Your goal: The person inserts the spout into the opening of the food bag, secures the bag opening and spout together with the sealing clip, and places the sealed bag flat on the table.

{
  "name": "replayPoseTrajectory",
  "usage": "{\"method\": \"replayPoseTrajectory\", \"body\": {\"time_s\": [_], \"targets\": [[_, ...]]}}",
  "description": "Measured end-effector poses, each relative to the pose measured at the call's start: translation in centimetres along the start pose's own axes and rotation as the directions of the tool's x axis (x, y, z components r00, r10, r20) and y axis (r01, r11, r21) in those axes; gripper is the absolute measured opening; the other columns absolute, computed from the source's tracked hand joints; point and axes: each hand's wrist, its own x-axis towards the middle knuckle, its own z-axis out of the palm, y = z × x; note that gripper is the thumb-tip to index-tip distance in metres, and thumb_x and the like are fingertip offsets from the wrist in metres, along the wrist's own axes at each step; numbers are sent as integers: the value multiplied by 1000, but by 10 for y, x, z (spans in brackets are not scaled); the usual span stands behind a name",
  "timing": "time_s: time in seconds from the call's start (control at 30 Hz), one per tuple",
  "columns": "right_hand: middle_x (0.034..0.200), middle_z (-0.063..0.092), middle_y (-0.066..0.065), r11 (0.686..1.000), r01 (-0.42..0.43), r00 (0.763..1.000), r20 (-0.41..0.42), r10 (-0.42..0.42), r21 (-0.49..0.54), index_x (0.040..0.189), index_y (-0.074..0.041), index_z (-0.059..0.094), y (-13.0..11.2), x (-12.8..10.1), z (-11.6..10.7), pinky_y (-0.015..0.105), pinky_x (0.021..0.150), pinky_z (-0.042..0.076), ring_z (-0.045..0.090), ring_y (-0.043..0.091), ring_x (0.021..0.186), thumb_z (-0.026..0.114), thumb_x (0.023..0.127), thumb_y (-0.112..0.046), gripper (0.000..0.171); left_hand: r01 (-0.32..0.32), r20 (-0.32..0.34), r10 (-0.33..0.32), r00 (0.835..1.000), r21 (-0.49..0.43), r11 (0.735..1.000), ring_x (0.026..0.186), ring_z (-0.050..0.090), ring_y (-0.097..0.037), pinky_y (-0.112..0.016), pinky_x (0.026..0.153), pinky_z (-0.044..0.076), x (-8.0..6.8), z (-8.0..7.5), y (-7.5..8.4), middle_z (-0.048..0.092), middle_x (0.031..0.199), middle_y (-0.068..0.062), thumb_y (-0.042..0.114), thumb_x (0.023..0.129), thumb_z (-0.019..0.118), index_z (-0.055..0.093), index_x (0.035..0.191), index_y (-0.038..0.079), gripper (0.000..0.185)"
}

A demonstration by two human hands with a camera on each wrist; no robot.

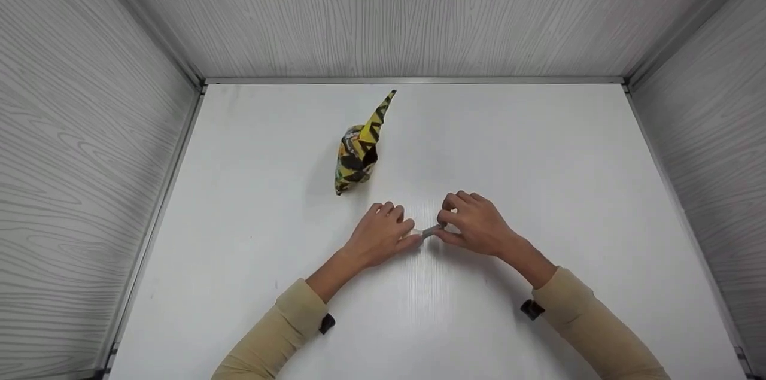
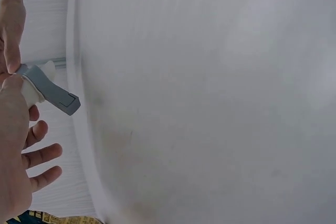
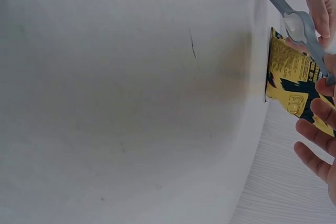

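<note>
A small grey clip (image 1: 431,230) with a white part is held just above the white table (image 1: 538,146), between my two hands. My left hand (image 1: 383,235) pinches its left end with thumb and a finger, and my right hand (image 1: 473,224) pinches its right end. In the left wrist view the clip (image 2: 50,90) juts out past my left hand (image 2: 21,156), whose other fingers are loosely spread. In the right wrist view the clip (image 3: 302,27) lies slantwise in front of the bag (image 3: 289,80), beside my right hand (image 3: 317,140).
A crumpled yellow and black snack bag (image 1: 358,152) lies on the table behind my left hand, one twisted corner pointing up. Grey wood-grain walls (image 1: 90,158) close the table in at the left, back and right.
</note>
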Motion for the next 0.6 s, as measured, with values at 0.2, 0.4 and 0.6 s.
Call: {"method": "replayPoseTrajectory", "body": {"time_s": [0.2, 0.4, 0.6], "targets": [[96, 67, -1, 1000, 3, 1000, 14, -3, -18, 86, -23, 71, -1, -1, 0, 38, 71, 58, 63, 19, 84, 81, 91, -42, 22, -1, 4, 1, 1000, 0, 1000, 100, 65, -24, -41, 96, 55, -1, 2, 1, 68, 105, -4, 57, 110, 40, 68, 105, 21, 46], [94, 66, -1, 998, 40, 999, 1, -40, -51, 85, -23, 70, 0, -1, 2, 38, 70, 57, 63, 19, 82, 81, 91, -42, 23, 2, 7, -1, 1000, -13, 1000, 98, 64, -23, -40, 95, 55, -1, 5, 1, 67, 104, -4, 56, 110, 41, 69, 106, 20, 45], [89, 63, -1, 996, 67, 996, -48, -70, -61, 83, -22, 68, 1, -1, 3, 36, 67, 55, 61, 19, 77, 83, 89, -43, 27, 4, 2, -4, 1000, -10, 1000, 97, 63, -22, -40, 93, 54, -1, 5, 2, 66, 105, -4, 55, 110, 43, 67, 103, 20, 44]]}}
